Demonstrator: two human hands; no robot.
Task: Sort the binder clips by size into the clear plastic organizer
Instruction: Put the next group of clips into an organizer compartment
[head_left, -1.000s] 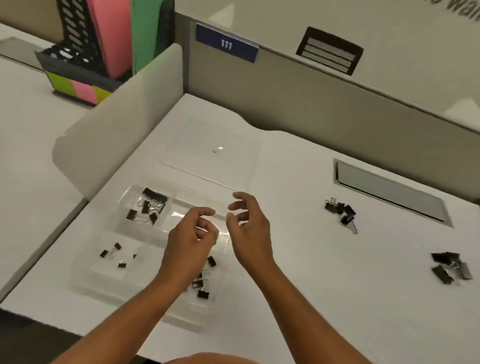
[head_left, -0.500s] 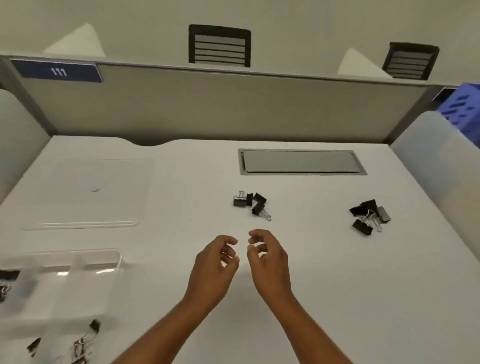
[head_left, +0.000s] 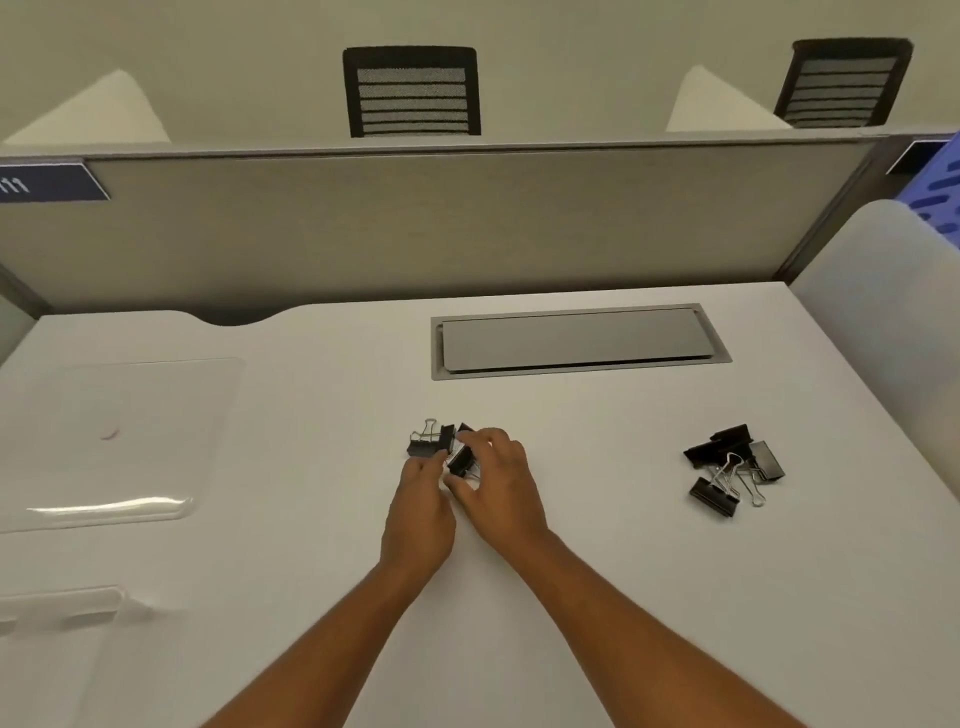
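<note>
Both hands have reached forward from mid-desk to the middle clip cluster (head_left: 441, 447). At far left lies the clear organizer (head_left: 62, 608); left hand (head_left: 418, 512) touches the clips, right hand (head_left: 498, 483) pinches one, larger clips (head_left: 732, 467) well apart at right

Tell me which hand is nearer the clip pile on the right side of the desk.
Right. The right hand is at the middle clips, well left of the right-side pile. The left hand lies beside it, farther left still.
</note>
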